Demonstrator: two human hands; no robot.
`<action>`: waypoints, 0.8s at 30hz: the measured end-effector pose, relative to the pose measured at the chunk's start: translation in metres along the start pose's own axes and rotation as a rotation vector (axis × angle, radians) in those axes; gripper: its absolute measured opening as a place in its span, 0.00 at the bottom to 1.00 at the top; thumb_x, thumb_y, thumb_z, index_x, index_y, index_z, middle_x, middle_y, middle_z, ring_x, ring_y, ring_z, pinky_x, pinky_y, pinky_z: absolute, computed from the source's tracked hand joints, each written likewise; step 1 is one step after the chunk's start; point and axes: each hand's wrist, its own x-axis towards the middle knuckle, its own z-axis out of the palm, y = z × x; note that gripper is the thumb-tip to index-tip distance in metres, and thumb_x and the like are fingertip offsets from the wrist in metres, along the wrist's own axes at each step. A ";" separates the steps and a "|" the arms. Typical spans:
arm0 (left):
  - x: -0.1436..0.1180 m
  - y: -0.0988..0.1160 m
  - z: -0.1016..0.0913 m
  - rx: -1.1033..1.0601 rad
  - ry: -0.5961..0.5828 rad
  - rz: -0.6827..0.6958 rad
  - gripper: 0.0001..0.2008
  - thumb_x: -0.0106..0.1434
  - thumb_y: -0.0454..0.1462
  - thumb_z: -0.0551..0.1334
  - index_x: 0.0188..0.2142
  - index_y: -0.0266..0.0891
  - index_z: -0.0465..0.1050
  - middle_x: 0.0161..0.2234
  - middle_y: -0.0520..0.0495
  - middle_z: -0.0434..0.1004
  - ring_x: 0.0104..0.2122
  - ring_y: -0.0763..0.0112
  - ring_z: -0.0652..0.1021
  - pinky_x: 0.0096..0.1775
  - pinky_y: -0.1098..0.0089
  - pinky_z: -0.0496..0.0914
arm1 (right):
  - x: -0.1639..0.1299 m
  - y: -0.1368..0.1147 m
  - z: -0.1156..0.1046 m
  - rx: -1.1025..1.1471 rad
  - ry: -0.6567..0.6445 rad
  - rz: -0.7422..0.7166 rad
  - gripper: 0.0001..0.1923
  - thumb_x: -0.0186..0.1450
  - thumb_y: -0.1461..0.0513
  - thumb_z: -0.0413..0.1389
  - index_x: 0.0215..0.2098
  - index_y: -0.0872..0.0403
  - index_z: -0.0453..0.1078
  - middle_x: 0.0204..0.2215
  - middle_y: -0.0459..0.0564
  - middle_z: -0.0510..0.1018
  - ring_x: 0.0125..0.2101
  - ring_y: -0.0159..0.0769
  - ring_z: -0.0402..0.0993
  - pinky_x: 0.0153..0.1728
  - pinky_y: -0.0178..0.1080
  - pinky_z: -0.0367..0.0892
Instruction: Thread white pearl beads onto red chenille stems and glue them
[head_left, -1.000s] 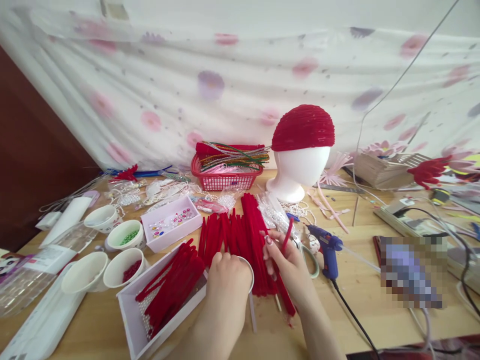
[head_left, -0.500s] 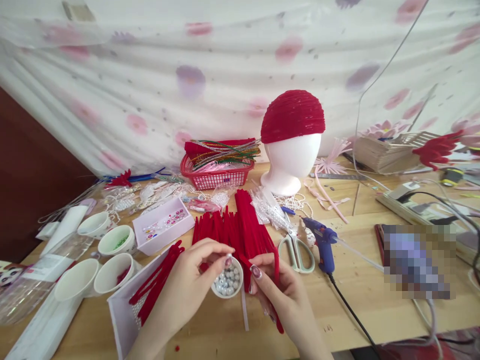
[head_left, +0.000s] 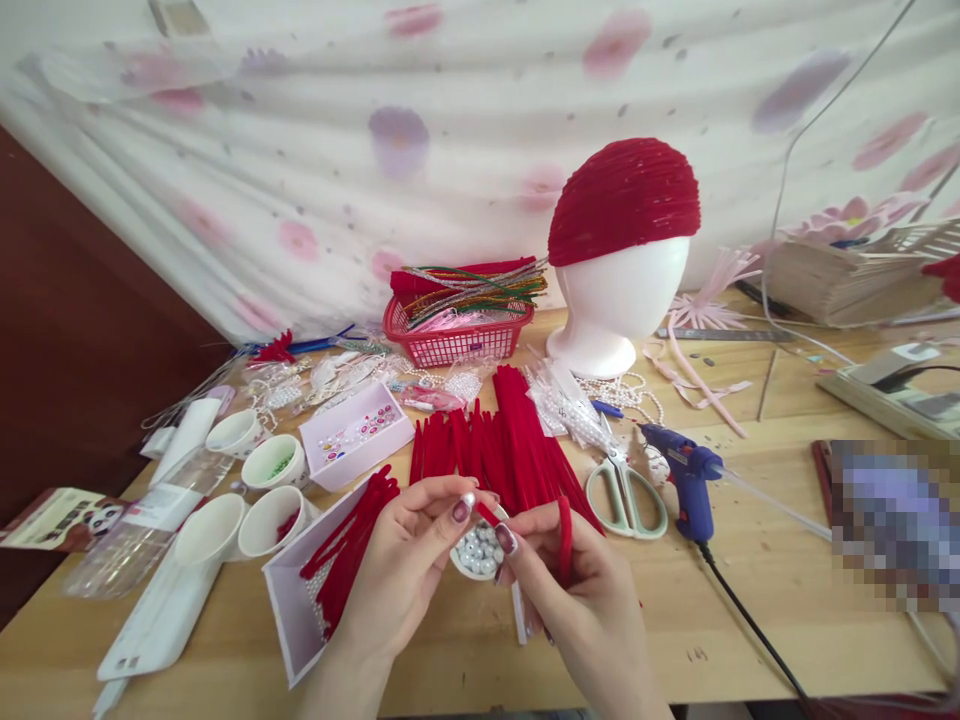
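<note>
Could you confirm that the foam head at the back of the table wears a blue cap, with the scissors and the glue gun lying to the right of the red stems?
Not quite: the cap on the foam head is red, not blue, as the head view shows. The rest holds: the scissors and the glue gun lie to the right of the red stems.

Hands close together over the cup of pearl beads

The left hand and right hand now meet fingertip to fingertip above the bead cup, pinching a red chenille stem; one second ago they were apart.
</note>
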 end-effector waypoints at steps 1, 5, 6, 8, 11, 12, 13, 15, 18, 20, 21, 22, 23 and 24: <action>0.000 0.000 -0.001 0.008 0.003 0.012 0.10 0.50 0.38 0.76 0.33 0.40 0.81 0.29 0.49 0.85 0.33 0.71 0.83 0.38 0.75 0.76 | 0.000 0.000 0.000 -0.016 0.000 -0.009 0.13 0.63 0.52 0.62 0.31 0.52 0.74 0.18 0.45 0.74 0.12 0.25 0.59 0.10 0.27 0.59; -0.002 -0.001 -0.007 0.165 0.057 0.069 0.11 0.52 0.41 0.74 0.35 0.43 0.81 0.31 0.50 0.85 0.36 0.70 0.83 0.39 0.73 0.75 | -0.003 -0.006 -0.001 -0.070 0.056 0.011 0.14 0.61 0.49 0.63 0.31 0.52 0.74 0.19 0.45 0.74 0.13 0.25 0.59 0.11 0.28 0.60; -0.003 -0.001 -0.008 0.294 0.080 0.096 0.09 0.55 0.40 0.72 0.36 0.44 0.81 0.33 0.51 0.85 0.36 0.70 0.83 0.40 0.73 0.75 | -0.003 -0.007 -0.003 -0.078 0.090 0.022 0.15 0.61 0.49 0.63 0.32 0.52 0.74 0.19 0.45 0.74 0.13 0.25 0.59 0.12 0.28 0.59; -0.005 -0.002 -0.011 0.663 0.104 0.189 0.05 0.60 0.36 0.68 0.38 0.45 0.81 0.36 0.51 0.85 0.37 0.69 0.81 0.41 0.71 0.73 | 0.000 -0.007 -0.009 -0.089 0.139 0.030 0.16 0.60 0.48 0.64 0.33 0.51 0.74 0.19 0.44 0.74 0.13 0.25 0.59 0.11 0.28 0.58; -0.007 -0.006 -0.016 1.166 0.026 0.345 0.09 0.62 0.29 0.63 0.36 0.43 0.81 0.36 0.49 0.84 0.38 0.66 0.79 0.42 0.66 0.72 | 0.008 -0.002 -0.021 -0.108 0.159 0.014 0.17 0.60 0.47 0.64 0.34 0.51 0.72 0.19 0.44 0.74 0.12 0.26 0.59 0.10 0.29 0.55; -0.007 -0.008 -0.017 1.265 -0.008 0.375 0.10 0.62 0.28 0.62 0.37 0.42 0.81 0.36 0.49 0.84 0.38 0.64 0.78 0.42 0.65 0.71 | 0.011 0.001 -0.024 -0.116 0.160 0.014 0.17 0.60 0.47 0.64 0.35 0.52 0.72 0.19 0.44 0.73 0.12 0.26 0.59 0.10 0.29 0.54; -0.007 -0.011 -0.019 1.330 -0.038 0.392 0.11 0.63 0.27 0.62 0.37 0.42 0.80 0.36 0.49 0.83 0.38 0.64 0.78 0.42 0.64 0.72 | 0.013 0.003 -0.027 -0.123 0.160 0.020 0.17 0.60 0.47 0.64 0.35 0.52 0.71 0.19 0.44 0.73 0.12 0.26 0.59 0.10 0.29 0.54; -0.007 -0.015 -0.022 1.408 -0.065 0.397 0.12 0.63 0.25 0.61 0.38 0.41 0.80 0.37 0.49 0.83 0.37 0.63 0.78 0.42 0.63 0.72 | 0.015 0.008 -0.029 -0.124 0.153 0.033 0.18 0.61 0.47 0.63 0.37 0.52 0.71 0.19 0.44 0.73 0.12 0.26 0.59 0.09 0.29 0.53; -0.006 -0.018 -0.023 1.443 -0.066 0.407 0.13 0.62 0.25 0.60 0.39 0.41 0.80 0.38 0.48 0.83 0.38 0.63 0.78 0.43 0.62 0.74 | 0.015 0.015 -0.028 -0.123 0.134 0.037 0.19 0.63 0.47 0.61 0.41 0.51 0.69 0.20 0.42 0.72 0.11 0.25 0.57 0.10 0.29 0.54; -0.005 -0.017 -0.021 1.414 -0.075 0.434 0.13 0.62 0.24 0.60 0.39 0.40 0.80 0.38 0.47 0.83 0.38 0.64 0.79 0.43 0.63 0.75 | 0.016 0.020 -0.027 -0.149 0.127 0.049 0.19 0.65 0.47 0.59 0.45 0.50 0.68 0.20 0.41 0.71 0.13 0.28 0.60 0.12 0.30 0.59; -0.005 -0.016 -0.021 1.381 -0.084 0.455 0.14 0.62 0.24 0.59 0.39 0.41 0.80 0.38 0.47 0.83 0.39 0.64 0.80 0.43 0.64 0.76 | 0.017 0.023 -0.028 -0.172 0.123 0.052 0.19 0.65 0.47 0.58 0.46 0.50 0.68 0.22 0.42 0.71 0.16 0.30 0.64 0.15 0.32 0.63; -0.006 -0.014 -0.020 1.338 -0.092 0.478 0.15 0.61 0.24 0.59 0.39 0.41 0.80 0.39 0.48 0.83 0.40 0.65 0.81 0.44 0.66 0.76 | 0.018 0.025 -0.029 -0.201 0.120 0.044 0.20 0.66 0.47 0.57 0.48 0.50 0.67 0.25 0.44 0.73 0.21 0.34 0.70 0.20 0.34 0.69; -0.007 -0.012 -0.020 1.292 -0.092 0.502 0.16 0.61 0.23 0.59 0.39 0.41 0.80 0.40 0.48 0.84 0.41 0.66 0.82 0.45 0.68 0.76 | 0.020 0.027 -0.030 -0.238 0.117 0.024 0.20 0.66 0.47 0.57 0.48 0.50 0.67 0.30 0.47 0.75 0.28 0.37 0.74 0.27 0.36 0.73; -0.008 -0.009 -0.020 1.250 -0.084 0.526 0.16 0.61 0.24 0.58 0.39 0.42 0.80 0.41 0.48 0.84 0.41 0.67 0.82 0.45 0.70 0.76 | 0.022 0.027 -0.032 -0.278 0.110 -0.004 0.20 0.66 0.47 0.57 0.49 0.50 0.66 0.36 0.50 0.76 0.35 0.40 0.75 0.36 0.38 0.74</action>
